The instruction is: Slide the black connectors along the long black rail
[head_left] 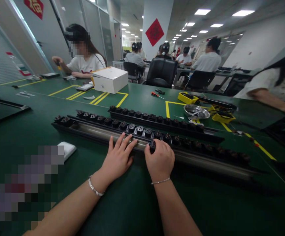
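Observation:
A long black channel (88, 130) with a shiny metallic inside lies across the green table in front of me. My left hand (118, 160) has its fingers spread, the tips resting on the channel's near side. Just to its right, my right hand (160, 159) curls thumb and fingers around a small black socket module (152, 146) at the channel. Behind the channel runs a rail with a row of black socket modules (123, 126), and a second such row (145, 116) lies farther back. The underside of the gripped module is hidden by my fingers.
A white box (111, 80) stands at the back left near a seated person. Toward the back right are a red screwdriver (157, 95), a round metal dish (196, 112) and yellow trays (188, 97). A white object (70, 150) lies left. Another person sits at the right.

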{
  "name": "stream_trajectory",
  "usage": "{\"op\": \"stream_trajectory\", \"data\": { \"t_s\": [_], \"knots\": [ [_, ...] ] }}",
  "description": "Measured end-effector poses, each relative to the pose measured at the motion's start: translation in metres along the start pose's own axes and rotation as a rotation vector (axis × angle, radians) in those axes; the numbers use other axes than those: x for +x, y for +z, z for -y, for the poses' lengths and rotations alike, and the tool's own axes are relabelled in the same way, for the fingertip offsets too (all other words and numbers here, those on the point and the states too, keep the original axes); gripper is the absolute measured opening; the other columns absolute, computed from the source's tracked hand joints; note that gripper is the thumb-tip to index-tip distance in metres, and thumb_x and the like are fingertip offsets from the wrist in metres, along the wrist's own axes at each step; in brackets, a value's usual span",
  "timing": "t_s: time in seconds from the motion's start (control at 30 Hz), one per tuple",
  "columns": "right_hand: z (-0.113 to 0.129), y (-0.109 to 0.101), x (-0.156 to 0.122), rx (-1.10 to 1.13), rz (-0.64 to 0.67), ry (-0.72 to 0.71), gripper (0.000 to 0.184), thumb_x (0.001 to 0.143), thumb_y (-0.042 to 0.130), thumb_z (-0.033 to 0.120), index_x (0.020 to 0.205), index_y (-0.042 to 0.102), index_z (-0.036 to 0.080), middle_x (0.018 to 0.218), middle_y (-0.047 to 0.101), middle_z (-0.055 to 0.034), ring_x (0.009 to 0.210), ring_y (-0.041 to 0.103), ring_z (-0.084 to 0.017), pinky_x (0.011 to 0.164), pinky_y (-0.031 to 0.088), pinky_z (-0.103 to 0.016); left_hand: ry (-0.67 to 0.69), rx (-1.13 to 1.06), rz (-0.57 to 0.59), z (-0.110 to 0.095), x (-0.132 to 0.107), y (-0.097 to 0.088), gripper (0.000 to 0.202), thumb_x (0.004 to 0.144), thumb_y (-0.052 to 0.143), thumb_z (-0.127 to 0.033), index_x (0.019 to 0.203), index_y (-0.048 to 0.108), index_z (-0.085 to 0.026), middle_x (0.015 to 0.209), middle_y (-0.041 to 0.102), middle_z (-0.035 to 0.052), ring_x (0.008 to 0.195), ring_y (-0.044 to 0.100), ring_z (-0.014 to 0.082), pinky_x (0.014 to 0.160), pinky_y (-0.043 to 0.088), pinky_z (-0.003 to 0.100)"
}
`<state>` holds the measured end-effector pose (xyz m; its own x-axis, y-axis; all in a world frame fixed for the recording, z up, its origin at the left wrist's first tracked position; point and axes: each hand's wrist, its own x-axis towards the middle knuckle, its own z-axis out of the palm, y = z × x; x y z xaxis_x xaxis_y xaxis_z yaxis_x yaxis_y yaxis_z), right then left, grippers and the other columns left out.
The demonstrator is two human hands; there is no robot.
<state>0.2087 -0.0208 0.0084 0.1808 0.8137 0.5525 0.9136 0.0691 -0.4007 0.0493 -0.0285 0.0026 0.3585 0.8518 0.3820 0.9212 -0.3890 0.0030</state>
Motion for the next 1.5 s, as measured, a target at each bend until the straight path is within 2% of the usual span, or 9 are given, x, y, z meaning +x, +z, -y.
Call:
{"op": "stream_trajectory", "data": {
  "t_s": [0.07,0.2,0.27,0.43,0.63,0.9,1.13,1.27,1.5],
  "knots": [
    [-0.002,-0.001,0.001,0.000,0.001,0.009,0.030,0.081,0.049,0.031,0.102,0.063,0.015,0.102,0.068,-0.0135,0.103,0.054,-0.028,0.096,0.031,-0.043,-0.007,0.003,0.005,0.000,0.000,-0.001,0.056,0.083,0.052,-0.026,0.137,0.040,-0.027,0.147,0.037,0.0061,0.140,0.020,0.0301,0.112,0.006,0.059],
    [-0.005,-0.003,0.001,-0.040,-0.015,0.043,0.029,0.080,0.048,0.032,0.100,0.063,0.017,0.102,0.068,-0.0122,0.106,0.052,-0.030,0.104,0.014,-0.057,0.003,-0.004,0.008,0.000,0.000,-0.001,0.057,0.082,0.053,-0.027,0.137,0.040,-0.027,0.147,0.037,0.0065,0.140,0.020,0.0301,0.112,0.006,0.059],
    [-0.007,-0.004,0.001,-0.053,-0.016,0.051,0.029,0.080,0.048,0.033,0.100,0.063,0.017,0.103,0.068,-0.0124,0.107,0.051,-0.030,0.104,0.012,-0.058,0.010,-0.010,0.002,0.001,0.000,0.000,0.057,0.082,0.054,-0.027,0.137,0.040,-0.027,0.147,0.037,0.0065,0.139,0.021,0.0298,0.112,0.006,0.059],
    [-0.008,-0.002,0.002,-0.062,-0.006,0.079,0.032,0.079,0.051,0.038,0.100,0.063,0.016,0.103,0.067,-0.0122,0.105,0.052,-0.029,0.104,0.018,-0.054,0.016,-0.029,-0.030,0.002,0.000,0.003,0.056,0.081,0.054,-0.026,0.136,0.041,-0.027,0.145,0.040,0.0061,0.138,0.024,0.0289,0.112,0.007,0.059],
    [-0.007,-0.004,0.003,-0.061,-0.019,0.119,0.030,0.079,0.051,0.036,0.098,0.064,0.017,0.102,0.068,-0.0119,0.106,0.053,-0.028,0.103,0.021,-0.053,0.033,-0.059,-0.029,0.004,0.000,0.002,0.055,0.082,0.053,-0.027,0.136,0.041,-0.027,0.146,0.039,0.0055,0.138,0.025,0.0284,0.112,0.008,0.059],
    [-0.018,-0.013,0.003,-0.082,0.012,0.136,0.033,0.079,0.049,0.036,0.101,0.064,0.016,0.104,0.066,-0.0134,0.109,0.051,-0.029,0.098,0.028,-0.050,0.036,-0.068,-0.058,0.005,0.001,0.005,0.058,0.081,0.053,-0.027,0.137,0.040,-0.025,0.147,0.037,0.0065,0.139,0.022,0.0285,0.112,0.008,0.058],
    [-0.018,-0.013,0.004,-0.073,0.022,0.126,0.033,0.080,0.049,0.034,0.102,0.064,0.016,0.105,0.066,-0.0128,0.110,0.051,-0.028,0.093,0.032,-0.043,0.001,-0.058,-0.111,0.001,0.000,0.010,0.056,0.083,0.049,-0.028,0.138,0.039,-0.023,0.150,0.032,0.0065,0.141,0.016,0.0282,0.113,0.007,0.057],
    [-0.019,-0.015,0.006,-0.076,0.060,0.137,0.032,0.079,0.050,0.036,0.100,0.064,0.016,0.103,0.067,-0.0123,0.106,0.053,-0.028,0.091,0.033,-0.042,-0.066,-0.054,-0.146,0.002,0.000,0.012,0.057,0.083,0.046,-0.027,0.138,0.037,-0.017,0.150,0.031,0.0084,0.141,0.016,0.0271,0.114,0.007,0.053],
    [-0.022,-0.020,0.009,-0.082,0.109,0.137,0.031,0.079,0.048,0.036,0.097,0.065,0.017,0.099,0.067,-0.0116,0.101,0.054,-0.027,0.090,0.033,-0.043,-0.130,-0.069,-0.149,0.004,0.001,0.013,0.061,0.082,0.049,-0.038,0.137,0.036,-0.015,0.149,0.032,0.0121,0.140,0.018,0.0295,0.112,0.006,0.057]
  ]
}}
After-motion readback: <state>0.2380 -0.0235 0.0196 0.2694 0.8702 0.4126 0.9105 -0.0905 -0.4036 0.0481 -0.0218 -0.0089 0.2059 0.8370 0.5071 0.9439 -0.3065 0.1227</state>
